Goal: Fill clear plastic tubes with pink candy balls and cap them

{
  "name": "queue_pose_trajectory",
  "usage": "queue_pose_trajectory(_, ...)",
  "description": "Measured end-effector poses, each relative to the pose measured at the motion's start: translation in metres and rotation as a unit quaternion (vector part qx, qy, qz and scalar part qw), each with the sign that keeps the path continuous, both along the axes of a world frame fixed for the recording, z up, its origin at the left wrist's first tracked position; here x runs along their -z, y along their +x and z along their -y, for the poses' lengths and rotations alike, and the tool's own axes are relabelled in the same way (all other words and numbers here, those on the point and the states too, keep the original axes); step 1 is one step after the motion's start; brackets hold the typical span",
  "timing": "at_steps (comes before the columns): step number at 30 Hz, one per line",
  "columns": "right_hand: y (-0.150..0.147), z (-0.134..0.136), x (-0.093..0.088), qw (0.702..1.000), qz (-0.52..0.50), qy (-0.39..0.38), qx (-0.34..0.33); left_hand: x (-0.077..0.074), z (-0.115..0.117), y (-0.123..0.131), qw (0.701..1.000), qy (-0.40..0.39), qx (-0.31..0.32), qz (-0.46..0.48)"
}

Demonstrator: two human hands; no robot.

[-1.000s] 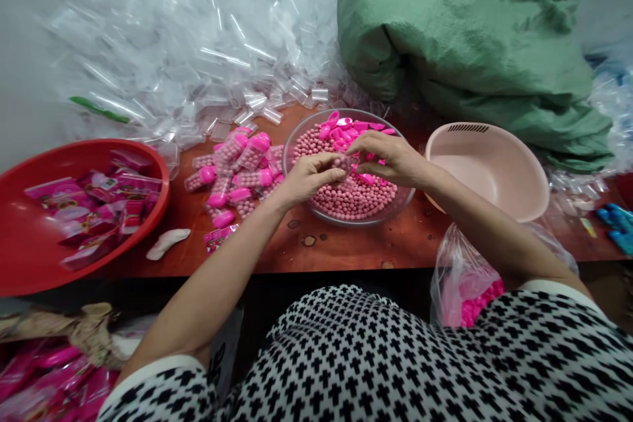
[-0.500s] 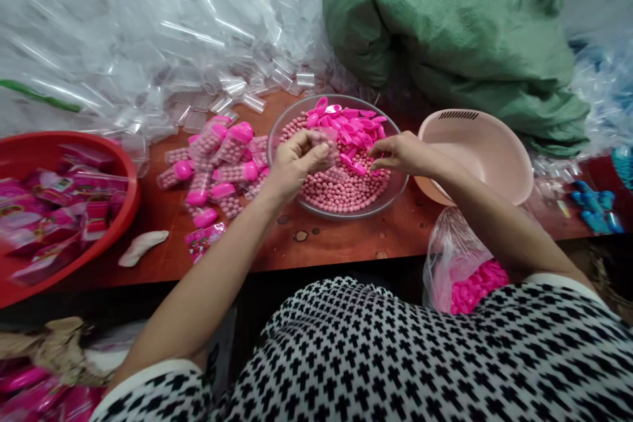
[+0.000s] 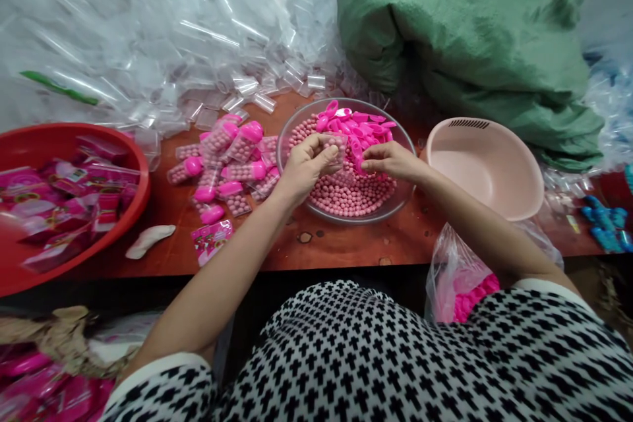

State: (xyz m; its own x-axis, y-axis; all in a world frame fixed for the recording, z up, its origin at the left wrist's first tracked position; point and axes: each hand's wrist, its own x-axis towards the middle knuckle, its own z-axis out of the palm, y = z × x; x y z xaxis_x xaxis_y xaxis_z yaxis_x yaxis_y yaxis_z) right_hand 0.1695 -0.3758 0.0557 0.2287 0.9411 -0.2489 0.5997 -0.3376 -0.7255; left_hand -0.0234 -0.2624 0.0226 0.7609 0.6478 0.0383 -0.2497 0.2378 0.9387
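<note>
Head view: left hand grips filled tube, right hand pinches cap over bowl; capped tubes piled mid-left, w/ many empties left.

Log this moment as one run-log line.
left hand: holds clear tube of pink beads | right hand: pinches pink cap | both over glass bowl

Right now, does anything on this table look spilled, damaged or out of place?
Nothing looks spilled or broken. The filled tubes lie in a loose heap beside the glass bowl, and one pink packet lies alone near the table edge, apart from the red basin holding the rest.
</note>
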Motion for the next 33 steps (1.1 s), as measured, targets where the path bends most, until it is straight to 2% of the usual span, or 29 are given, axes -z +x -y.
queue_pose_trajectory(2,-0.003,0.001,-0.004,0.986,-0.159,0.038,0.015,-0.001,0.0,0.002,1.0,-0.016,0.011,-0.004)
queue_pose_trajectory(4,-0.013,0.002,-0.006,0.966,-0.248,0.066,0.041,-0.001,0.001,0.004,0.999,-0.042,0.027,-0.004)
queue_pose_trajectory(8,-0.042,0.001,-0.004,0.94,-0.281,0.151,0.119,-0.002,0.004,0.003,0.997,-0.074,0.015,0.018)
queue_pose_trajectory(13,-0.063,0.003,0.003,0.947,-0.157,0.242,0.143,-0.003,0.007,0.001,0.998,-0.052,0.0,0.037)
queue_pose_trajectory(16,-0.056,0.005,0.003,0.952,-0.083,0.259,0.14,-0.003,0.008,-0.001,0.999,-0.028,0.005,0.04)
queue_pose_trajectory(18,-0.047,0.006,-0.004,0.95,-0.035,0.281,0.13,-0.002,0.009,-0.001,1.0,0.004,-0.004,0.031)
queue_pose_trajectory(21,-0.035,0.007,-0.021,0.951,0.043,0.3,0.058,0.0,0.01,-0.002,0.997,0.078,-0.018,0.004)
queue_pose_trajectory(24,-0.031,0.008,-0.037,0.948,0.143,0.279,-0.049,0.002,0.01,-0.004,0.989,0.145,-0.03,-0.014)
queue_pose_trajectory(26,-0.032,0.007,-0.043,0.941,0.205,0.252,-0.097,0.002,0.011,-0.005,0.982,0.183,-0.044,-0.023)
queue_pose_trajectory(30,-0.035,0.009,-0.047,0.936,0.262,0.194,-0.136,-0.002,0.015,-0.01,0.967,0.242,-0.07,-0.026)
queue_pose_trajectory(33,-0.036,0.012,-0.045,0.927,0.272,0.197,-0.164,-0.006,0.018,-0.014,0.955,0.285,-0.07,-0.034)
